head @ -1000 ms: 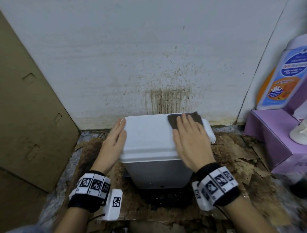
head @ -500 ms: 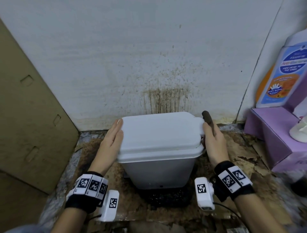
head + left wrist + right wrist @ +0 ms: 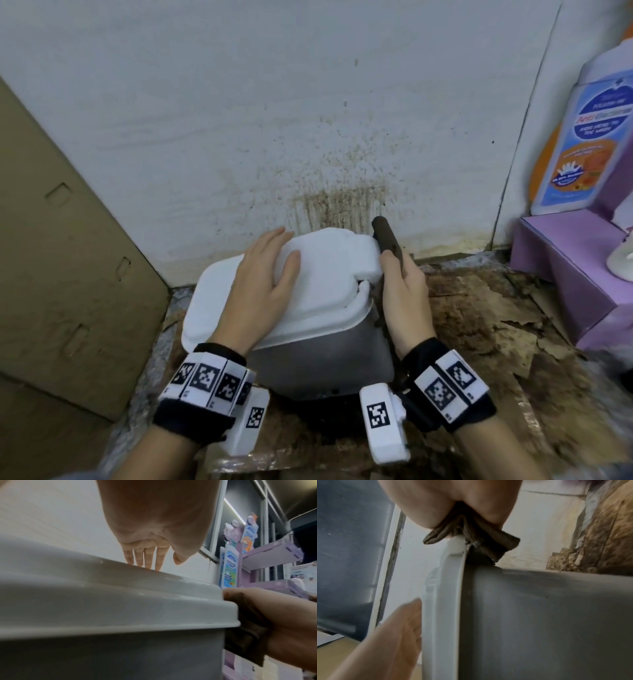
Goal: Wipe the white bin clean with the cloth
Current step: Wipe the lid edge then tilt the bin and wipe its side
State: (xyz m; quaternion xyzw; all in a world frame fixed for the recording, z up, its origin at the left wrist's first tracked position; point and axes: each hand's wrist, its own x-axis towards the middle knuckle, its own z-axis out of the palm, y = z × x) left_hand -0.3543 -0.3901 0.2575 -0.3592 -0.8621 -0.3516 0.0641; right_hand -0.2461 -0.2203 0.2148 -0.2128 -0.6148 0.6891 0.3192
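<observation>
The white bin [image 3: 322, 363] stands on the floor against the wall, its white lid [image 3: 329, 274] shut and skewed toward the left. My left hand [image 3: 263, 274] lies flat on top of the lid, fingers straight; the left wrist view shows the fingertips [image 3: 147, 562] touching the lid [image 3: 102, 601]. My right hand [image 3: 404, 284] holds the folded brown cloth [image 3: 385, 236] against the bin's right side at the lid edge. In the right wrist view the cloth [image 3: 471, 534] is pinched in the hand and wraps the lid's corner above the grey-looking wall [image 3: 539, 615].
A brown-stained white wall [image 3: 335, 205] rises right behind the bin. A cardboard panel [image 3: 68, 257] leans on the left. A purple display stand [image 3: 565, 267] with a bottle-shaped sign [image 3: 589, 144] stands on the right. Torn, dirty cardboard [image 3: 496, 325] covers the floor.
My right hand took the cloth off the lid's top to the bin's right side. My left hand moved from the lid's left edge onto its top. The bin has turned.
</observation>
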